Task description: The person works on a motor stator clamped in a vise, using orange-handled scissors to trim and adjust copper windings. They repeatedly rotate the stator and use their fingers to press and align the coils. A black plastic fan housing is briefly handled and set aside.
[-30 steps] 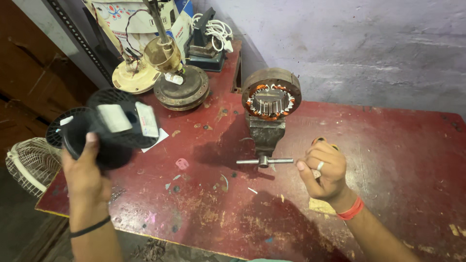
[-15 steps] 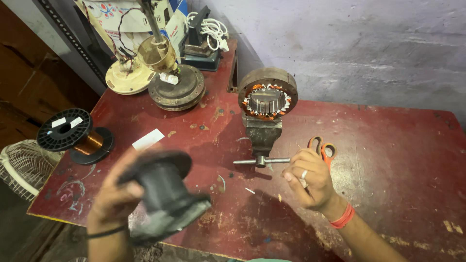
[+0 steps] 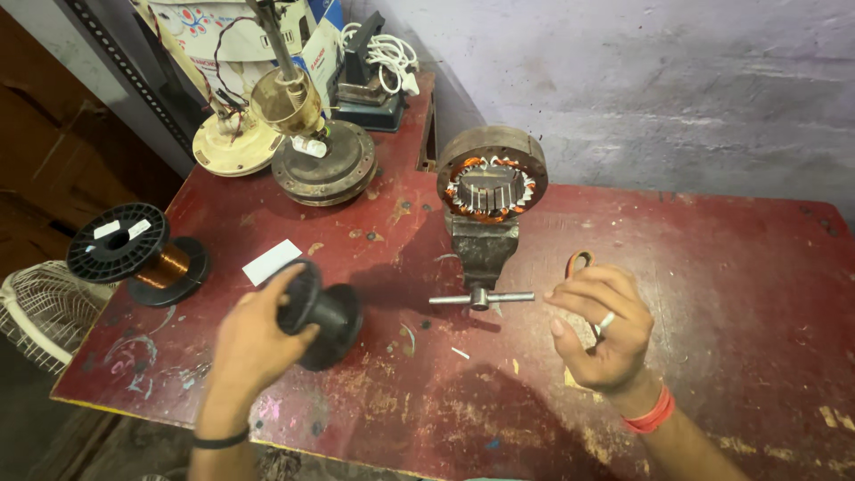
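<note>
Left hand (image 3: 254, 343) lowered black spool (image 3: 319, 312) onto red table (image 3: 712, 294), right hand (image 3: 604, 328) unchanged

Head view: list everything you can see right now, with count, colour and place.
Table: 1, worn red, fills the view.
Vise: 1, grey, table centre, handle toward the person.
Stator: 1, rusty ring with copper windings, clamped in the vise.
Wire spool: 1, black with copper wire, left edge of the table.
Black spool: 1, black, front left, in the left hand.
White card: 1, white, flat between the two spools.
Fan motor parts: several, cream and rusty brown, back left.
White cable: 1, white, coiled at the back.
Scissors: 1, orange handles, behind the right hand.
Fan guard: 1, white, off the table's left edge.
Left hand: grips the black spool.
Right hand: held loosely open above the table, ring and red wristband.
</note>
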